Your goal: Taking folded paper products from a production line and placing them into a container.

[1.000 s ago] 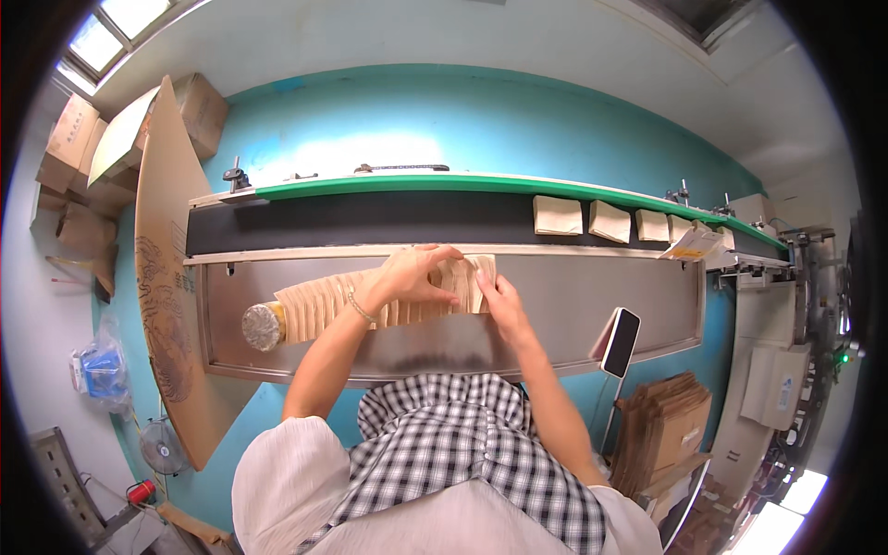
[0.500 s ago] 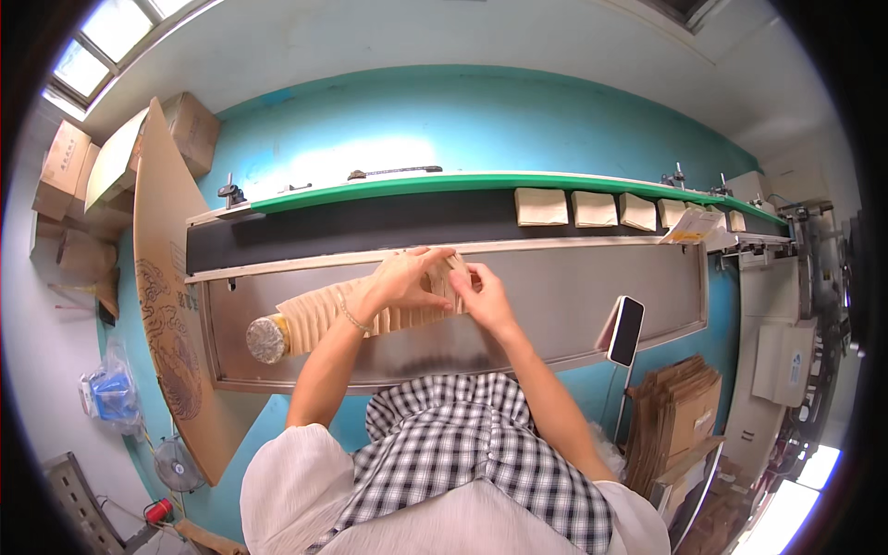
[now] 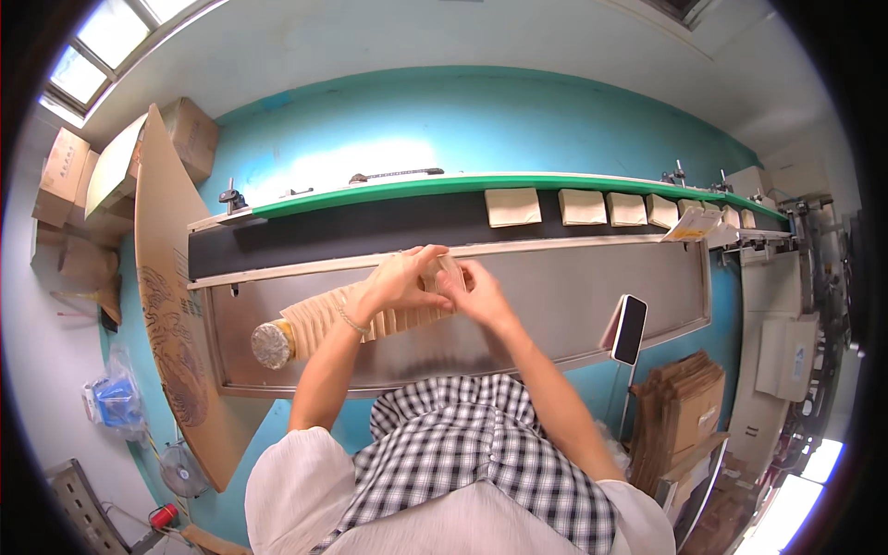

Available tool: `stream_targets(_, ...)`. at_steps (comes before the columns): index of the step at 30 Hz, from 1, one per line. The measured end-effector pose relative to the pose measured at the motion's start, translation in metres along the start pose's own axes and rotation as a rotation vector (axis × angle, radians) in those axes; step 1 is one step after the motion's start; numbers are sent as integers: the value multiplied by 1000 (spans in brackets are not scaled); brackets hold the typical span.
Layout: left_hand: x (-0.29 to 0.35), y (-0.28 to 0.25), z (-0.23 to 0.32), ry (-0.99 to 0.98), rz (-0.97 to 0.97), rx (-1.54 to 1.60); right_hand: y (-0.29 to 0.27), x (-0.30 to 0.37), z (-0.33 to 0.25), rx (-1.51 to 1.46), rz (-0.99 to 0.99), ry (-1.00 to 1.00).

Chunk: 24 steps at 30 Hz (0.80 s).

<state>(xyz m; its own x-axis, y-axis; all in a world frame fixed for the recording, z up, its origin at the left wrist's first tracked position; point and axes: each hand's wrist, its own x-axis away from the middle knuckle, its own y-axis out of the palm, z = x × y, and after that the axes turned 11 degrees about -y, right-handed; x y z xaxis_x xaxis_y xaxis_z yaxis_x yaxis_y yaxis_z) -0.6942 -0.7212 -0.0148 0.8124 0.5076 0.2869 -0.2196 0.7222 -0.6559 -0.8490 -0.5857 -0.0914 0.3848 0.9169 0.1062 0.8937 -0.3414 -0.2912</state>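
Observation:
A row of tan folded paper packs (image 3: 319,314) stands on edge, side by side, along the metal tray (image 3: 573,296). My left hand (image 3: 404,280) spans the right part of this row, thumb on the near side and fingers over the far side. Against the row's right end, my right hand (image 3: 481,296) closes its fingers on the end packs, its fingertips beside my left thumb. A round tape-wrapped cylinder (image 3: 271,344) lies against the row's left end. Both hands partly cover the packs between them.
Beyond the tray runs a black conveyor belt (image 3: 351,228) carrying several flat paper packs (image 3: 513,207). A green rail (image 3: 370,192) edges it. A phone on a stand (image 3: 630,330) is at the near right. Upright cardboard (image 3: 166,305) borders the left; flattened cartons (image 3: 680,398) lean at the right.
The packs on the belt have shifted left, and another shows at the right. My right hand has drawn slightly closer to my left; both stay at the row's right end.

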Motion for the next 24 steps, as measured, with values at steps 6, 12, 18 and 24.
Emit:
stream_targets(6,7,-6,-9,25,5,7,-8,9,-20,-491,41,261)
stream_targets(12,6,-9,-4,-39,-38,6,-34,-17,-2,-375,-8,235)
stream_targets(18,8,0,-16,30,67,-31,3,-6,7,-195,-55,39)
stream_targets(24,20,-9,-19,-6,55,17,7,10,-22,-422,-28,174)
